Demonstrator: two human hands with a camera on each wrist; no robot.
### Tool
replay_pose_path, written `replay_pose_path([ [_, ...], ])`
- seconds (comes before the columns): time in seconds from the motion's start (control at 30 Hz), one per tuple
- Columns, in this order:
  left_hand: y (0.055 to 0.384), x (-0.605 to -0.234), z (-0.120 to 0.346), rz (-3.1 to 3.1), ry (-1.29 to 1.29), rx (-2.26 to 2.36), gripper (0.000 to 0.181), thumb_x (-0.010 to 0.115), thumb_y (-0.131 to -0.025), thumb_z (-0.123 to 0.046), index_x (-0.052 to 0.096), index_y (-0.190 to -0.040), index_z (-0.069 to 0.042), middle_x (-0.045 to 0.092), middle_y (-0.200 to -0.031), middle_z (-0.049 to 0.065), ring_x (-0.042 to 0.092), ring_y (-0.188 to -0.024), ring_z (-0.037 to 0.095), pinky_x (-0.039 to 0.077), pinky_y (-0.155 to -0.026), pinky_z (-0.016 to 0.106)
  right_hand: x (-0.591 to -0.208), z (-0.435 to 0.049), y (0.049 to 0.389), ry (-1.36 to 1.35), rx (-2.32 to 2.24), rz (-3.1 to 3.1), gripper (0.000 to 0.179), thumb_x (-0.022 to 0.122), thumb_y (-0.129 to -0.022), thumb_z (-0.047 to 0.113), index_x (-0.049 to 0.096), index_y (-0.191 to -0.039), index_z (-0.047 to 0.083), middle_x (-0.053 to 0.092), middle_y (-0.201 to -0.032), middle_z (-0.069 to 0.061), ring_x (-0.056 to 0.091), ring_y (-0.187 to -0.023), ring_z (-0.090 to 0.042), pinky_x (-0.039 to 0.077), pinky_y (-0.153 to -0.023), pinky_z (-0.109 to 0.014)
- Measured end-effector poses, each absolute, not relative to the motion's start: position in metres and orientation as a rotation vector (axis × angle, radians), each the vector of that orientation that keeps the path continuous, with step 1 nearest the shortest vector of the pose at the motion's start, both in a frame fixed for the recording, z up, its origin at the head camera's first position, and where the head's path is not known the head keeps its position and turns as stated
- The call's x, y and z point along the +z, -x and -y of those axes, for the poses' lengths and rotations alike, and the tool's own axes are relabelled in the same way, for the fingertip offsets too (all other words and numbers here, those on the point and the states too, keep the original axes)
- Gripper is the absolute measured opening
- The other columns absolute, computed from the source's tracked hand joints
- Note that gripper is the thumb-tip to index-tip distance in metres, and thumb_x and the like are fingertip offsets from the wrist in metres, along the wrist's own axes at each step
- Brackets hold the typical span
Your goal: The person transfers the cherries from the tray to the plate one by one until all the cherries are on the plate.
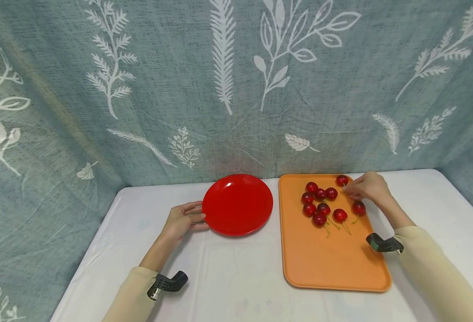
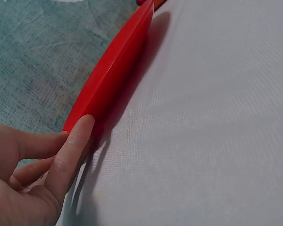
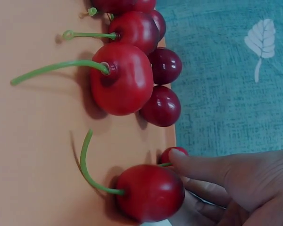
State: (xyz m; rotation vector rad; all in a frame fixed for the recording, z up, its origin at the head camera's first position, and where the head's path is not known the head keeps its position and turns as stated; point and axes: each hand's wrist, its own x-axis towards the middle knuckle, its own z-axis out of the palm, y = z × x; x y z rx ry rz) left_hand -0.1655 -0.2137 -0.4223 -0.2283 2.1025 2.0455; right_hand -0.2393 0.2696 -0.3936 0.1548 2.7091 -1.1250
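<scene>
A round red plate [image 1: 238, 205] lies on the white cloth, and my left hand [image 1: 183, 220] holds its left rim. In the left wrist view, the plate [image 2: 114, 66] shows edge-on, with the thumb and fingers of my left hand [image 2: 42, 172] at its rim. Over the tray's far right corner, my right hand [image 1: 367, 187] pinches a dark red cherry [image 1: 342, 180] by its stem. The right wrist view shows that cherry [image 3: 179, 150] partly hidden behind the thumb of my right hand [image 3: 240, 183]. A nearer cherry [image 3: 151, 193] partly covers the fingers.
An orange tray [image 1: 333, 264] stands right of the plate. On it, several cherries [image 1: 320, 194] cluster toward the back, a stemmed cherry [image 1: 340, 215] lies in front, and another cherry [image 1: 358, 208] sits by the right rim. A leaf-patterned curtain [image 1: 244, 134] hangs behind the table.
</scene>
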Motion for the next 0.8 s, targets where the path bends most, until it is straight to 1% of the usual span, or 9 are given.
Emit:
replay_pose_path([
  [0.13, 0.166, -0.424, 0.212, -2.091, 0.248, 2.056, 0.052, 0.056, -0.092, 0.012, 0.04, -0.141, 0.013, 0.05, -0.136, 0.033, 0.072, -0.082, 0.018, 0.062, -0.072, 0.034, -0.395, -0.269, 0.239, -0.167, -1.154, -2.697, 0.033, 0.069, -0.09, 0.011, 0.067, -0.099, -0.021, 0.07, -0.066, -0.012, 0.068, -0.055, -0.013, 0.059, -0.055, -0.025],
  [0.27, 0.166, -0.424, 0.212, -2.088, 0.26, 2.062, 0.052, 0.056, -0.092, 0.012, 0.041, -0.141, 0.013, 0.05, -0.136, 0.033, 0.072, -0.082, 0.019, 0.062, -0.072, 0.035, -0.395, -0.272, 0.237, -0.158, -1.189, -2.702, 0.034, 0.067, -0.091, 0.011, 0.067, -0.099, -0.021, 0.071, -0.065, -0.011, 0.068, -0.054, -0.011, 0.059, -0.055, -0.023],
  [0.37, 0.166, -0.423, 0.212, -2.09, 0.264, 2.061, 0.052, 0.056, -0.092, 0.012, 0.04, -0.142, 0.012, 0.05, -0.136, 0.033, 0.072, -0.082, 0.019, 0.062, -0.072, 0.035, -0.394, -0.274, 0.237, -0.137, -1.18, -2.738, 0.032, 0.067, -0.09, 0.014, 0.07, -0.097, -0.017, 0.071, -0.065, -0.008, 0.067, -0.056, -0.008, 0.054, -0.056, -0.016],
  [0.5, 0.166, -0.422, 0.212, -2.084, 0.279, 2.07, 0.054, 0.056, -0.092, 0.012, 0.039, -0.143, 0.011, 0.049, -0.137, 0.033, 0.072, -0.082, 0.019, 0.062, -0.071, 0.034, -0.393, -0.274, 0.236, -0.136, -1.198, -2.754, 0.034, 0.067, -0.091, 0.016, 0.07, -0.1, -0.016, 0.072, -0.068, -0.007, 0.068, -0.06, -0.007, 0.051, -0.058, -0.012],
  [0.63, 0.165, -0.423, 0.213, -2.086, 0.283, 2.071, 0.055, 0.056, -0.092, 0.012, 0.038, -0.143, 0.011, 0.049, -0.138, 0.032, 0.072, -0.081, 0.02, 0.062, -0.071, 0.034, -0.392, -0.27, 0.237, -0.162, -1.279, -2.716, 0.038, 0.064, -0.094, 0.015, 0.065, -0.107, -0.02, 0.073, -0.072, -0.01, 0.07, -0.062, -0.008, 0.057, -0.061, -0.017],
  [0.8, 0.165, -0.422, 0.212, -2.08, 0.295, 2.068, 0.054, 0.056, -0.092, 0.012, 0.039, -0.143, 0.011, 0.049, -0.137, 0.033, 0.073, -0.081, 0.021, 0.062, -0.071, 0.034, -0.391, -0.263, 0.239, -0.167, -1.407, -2.651, 0.041, 0.062, -0.097, 0.014, 0.06, -0.114, -0.022, 0.074, -0.079, -0.014, 0.07, -0.064, -0.007, 0.061, -0.066, -0.025],
])
